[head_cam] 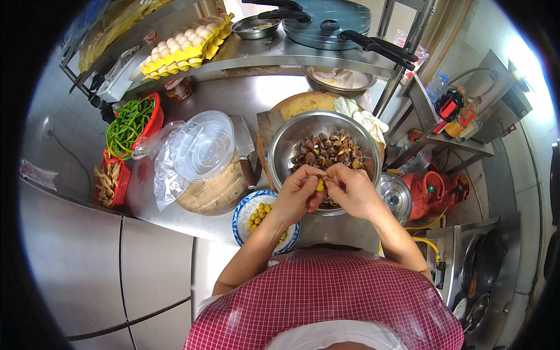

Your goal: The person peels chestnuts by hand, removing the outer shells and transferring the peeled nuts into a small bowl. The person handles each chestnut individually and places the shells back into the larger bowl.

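My left hand [301, 192] and my right hand [352, 191] meet over the near side of a wide stainless steel bowl [286, 146]. Between their fingertips is a yellow chestnut kernel [320, 185] with a bit of brown shell. My left fingers pinch the kernel, and my right thumb and fingers grip the shell side of it. Brown chestnuts and shells [330, 148] lie in the bowl, partly hidden by my hands. Under my left forearm is a blue-rimmed plate [239, 221] with yellow peeled kernels [261, 213].
A round wooden block [214, 192] bears clear plastic lids [205, 144] and a cleaver [243, 142]. Green peppers [129, 124] fill a red basket at left. Overhead, a shelf [262, 54] carries eggs [183, 43] and lidded pans [326, 22]. Red gas cylinders [422, 192] stand at right.
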